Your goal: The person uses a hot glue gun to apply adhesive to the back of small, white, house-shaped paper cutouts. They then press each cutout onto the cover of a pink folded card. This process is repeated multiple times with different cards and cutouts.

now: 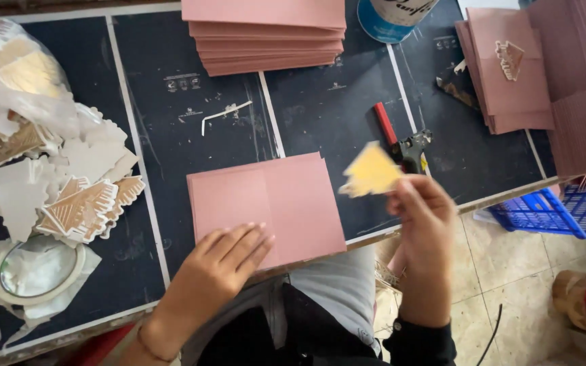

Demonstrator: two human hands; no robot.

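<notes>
Right hand point(423, 210) grip pinched a blurred yellow cutout point(370, 172), raised above the counter's point(171, 122) front edge. Left hand point(228, 254) lay flat, fingers together, on a pink folded card point(286, 196) at the counter's near edge. Just behind the cutout lay a red-handled tool point(398, 139). A pink card stack point(269, 34) sat at the rear; a pile of white and gold cutouts point(83, 196) lay far left.

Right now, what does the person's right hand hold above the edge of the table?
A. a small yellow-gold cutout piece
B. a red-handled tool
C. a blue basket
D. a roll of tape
A: the right hand pinches a small yellow-gold cutout in its fingertips, while the red-handled tool lies untouched on the dark table and the left hand rests flat on the pink card.
</notes>
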